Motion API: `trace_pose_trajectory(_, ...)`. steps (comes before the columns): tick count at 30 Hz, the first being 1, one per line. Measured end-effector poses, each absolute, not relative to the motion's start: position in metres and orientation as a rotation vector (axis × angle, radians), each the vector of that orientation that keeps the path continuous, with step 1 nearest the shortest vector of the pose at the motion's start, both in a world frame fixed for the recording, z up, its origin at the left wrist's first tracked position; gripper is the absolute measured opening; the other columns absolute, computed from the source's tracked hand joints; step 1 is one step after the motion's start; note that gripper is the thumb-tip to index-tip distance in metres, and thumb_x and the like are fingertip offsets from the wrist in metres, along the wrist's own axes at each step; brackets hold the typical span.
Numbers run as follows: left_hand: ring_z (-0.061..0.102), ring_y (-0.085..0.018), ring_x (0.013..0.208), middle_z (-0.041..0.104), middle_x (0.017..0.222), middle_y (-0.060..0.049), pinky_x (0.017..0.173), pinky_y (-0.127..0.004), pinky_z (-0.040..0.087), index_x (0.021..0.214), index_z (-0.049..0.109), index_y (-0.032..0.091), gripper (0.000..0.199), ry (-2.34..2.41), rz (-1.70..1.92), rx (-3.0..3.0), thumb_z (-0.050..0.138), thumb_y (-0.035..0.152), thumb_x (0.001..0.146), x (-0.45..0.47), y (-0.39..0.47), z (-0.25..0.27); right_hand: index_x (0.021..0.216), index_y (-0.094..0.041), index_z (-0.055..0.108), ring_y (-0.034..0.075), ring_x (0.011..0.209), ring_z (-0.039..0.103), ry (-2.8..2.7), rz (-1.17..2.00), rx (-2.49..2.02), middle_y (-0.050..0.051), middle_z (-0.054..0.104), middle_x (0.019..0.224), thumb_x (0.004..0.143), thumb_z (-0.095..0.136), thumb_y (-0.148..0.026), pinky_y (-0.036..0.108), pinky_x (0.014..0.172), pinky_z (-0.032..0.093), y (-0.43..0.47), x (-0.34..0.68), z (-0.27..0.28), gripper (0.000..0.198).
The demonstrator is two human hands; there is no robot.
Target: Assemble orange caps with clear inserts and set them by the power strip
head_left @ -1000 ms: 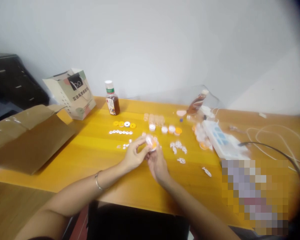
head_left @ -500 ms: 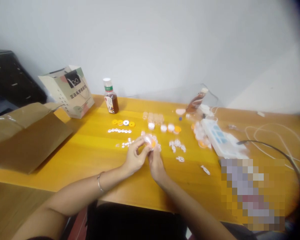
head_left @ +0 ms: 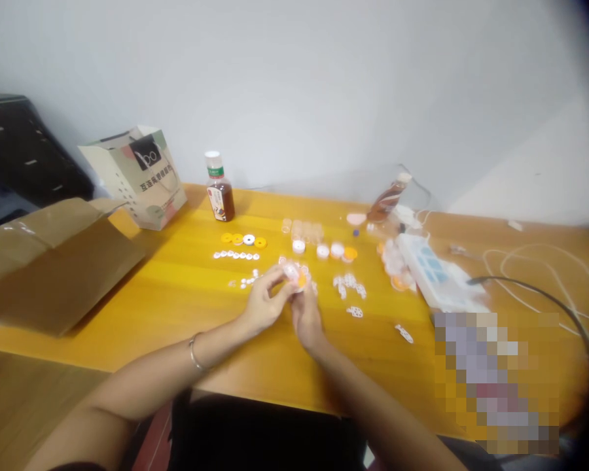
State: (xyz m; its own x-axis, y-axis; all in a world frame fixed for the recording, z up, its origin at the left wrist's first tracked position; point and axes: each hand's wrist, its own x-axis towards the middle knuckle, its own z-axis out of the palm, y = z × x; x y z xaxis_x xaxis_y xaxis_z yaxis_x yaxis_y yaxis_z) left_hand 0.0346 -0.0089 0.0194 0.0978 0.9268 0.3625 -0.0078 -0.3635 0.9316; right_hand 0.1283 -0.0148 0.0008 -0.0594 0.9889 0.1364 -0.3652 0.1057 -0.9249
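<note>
Over the middle of the table, my left hand [head_left: 266, 301] and my right hand [head_left: 307, 320] meet, fingers closed on one small clear plastic piece with an orange part [head_left: 301, 280]. Blur hides its exact shape. Small white pieces [head_left: 245, 282] lie just left of my left hand, with a row of small white rings [head_left: 236, 256] behind them. White cut-out plastic parts [head_left: 349, 284] are right of my right hand. Beyond the hands stand clear cylinders [head_left: 307, 230] and white round caps [head_left: 322, 251]. Yellow and white discs [head_left: 238, 239] form another row farther back.
At the left are an open cardboard box [head_left: 59, 275] and a paper bag [head_left: 142, 176]. A dark drink bottle [head_left: 220, 196] stands near the wall; another bottle [head_left: 387, 197] leans at right. A white power strip [head_left: 427, 265] and cables [head_left: 525, 278] occupy the right side.
Both hands stay almost in place, still holding the small piece between them. The whole view has shifted very slightly; nothing on the table has visibly moved.
</note>
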Motion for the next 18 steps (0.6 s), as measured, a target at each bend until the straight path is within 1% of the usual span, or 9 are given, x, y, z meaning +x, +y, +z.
trace_pose_trajectory(2,0.054,-0.022,0.097,0.059,0.098,-0.010,0.087,-0.031,0.042,0.090,0.063,0.012,0.023,0.945,1.370,1.583,0.054,0.031,0.080,0.032,-0.007,0.019,0.087,-0.023,0.054,0.015,0.067,0.053,-0.806,1.601,-0.719,0.000,0.058,0.076,0.085,0.033,-0.047,0.029,0.065,0.046,-0.015,0.128,0.007,0.032)
trace_pose_trajectory(4,0.051,-0.024,0.103,0.058,0.104,-0.012,0.090,-0.034,0.041,0.095,0.062,0.011,0.024,0.927,1.328,1.649,0.054,0.029,0.080,0.029,-0.005,0.020,0.077,-0.022,0.053,0.011,0.050,0.043,-0.611,1.803,-0.649,-0.004,0.049,0.059,0.083,0.039,-0.042,0.023,0.052,0.042,-0.017,0.131,0.013,0.025)
trace_pose_trajectory(5,0.051,-0.024,0.104,0.058,0.105,-0.013,0.091,-0.035,0.040,0.096,0.062,0.011,0.024,0.916,1.309,1.678,0.054,0.028,0.080,0.028,-0.004,0.020,0.073,-0.021,0.052,0.010,0.046,0.039,-0.548,1.873,-0.623,-0.005,0.044,0.054,0.082,0.040,-0.041,0.022,0.049,0.040,-0.017,0.133,0.016,0.024)
trace_pose_trajectory(9,0.054,-0.023,0.098,0.057,0.102,-0.013,0.090,-0.035,0.041,0.095,0.062,0.011,0.024,0.898,1.267,1.731,0.055,0.027,0.079,0.025,-0.003,0.020,0.058,-0.020,0.044,0.010,0.040,0.032,-0.461,2.084,-0.588,-0.007,0.031,0.044,0.080,0.037,-0.046,0.023,0.046,0.039,-0.019,0.140,0.018,0.035)
trace_pose_trajectory(13,0.054,-0.022,0.095,0.058,0.099,-0.012,0.088,-0.034,0.042,0.095,0.062,0.011,0.026,0.885,1.252,1.788,0.057,0.028,0.077,0.026,-0.002,0.017,0.055,-0.020,0.038,0.008,0.038,0.025,-0.432,2.146,-0.559,-0.008,0.024,0.042,0.080,0.037,-0.047,0.020,0.041,0.034,-0.018,0.142,0.014,0.037)
trace_pose_trajectory(16,0.053,-0.022,0.096,0.058,0.099,-0.011,0.089,-0.035,0.041,0.093,0.063,0.012,0.025,0.920,1.273,1.776,0.057,0.030,0.077,0.027,-0.001,0.016,0.054,-0.020,0.037,0.007,0.036,0.022,-0.479,2.162,-0.511,-0.009,0.023,0.040,0.081,0.038,-0.050,0.019,0.039,0.030,-0.017,0.141,0.013,0.040)
trace_pose_trajectory(18,0.054,-0.022,0.095,0.059,0.096,-0.011,0.088,-0.034,0.041,0.088,0.063,0.012,0.024,0.930,1.288,1.698,0.057,0.033,0.078,0.024,0.001,0.017,0.059,-0.020,0.043,0.008,0.036,0.025,-0.563,2.134,-0.516,-0.008,0.029,0.039,0.082,0.037,-0.055,0.019,0.040,0.031,-0.016,0.142,0.013,0.042)
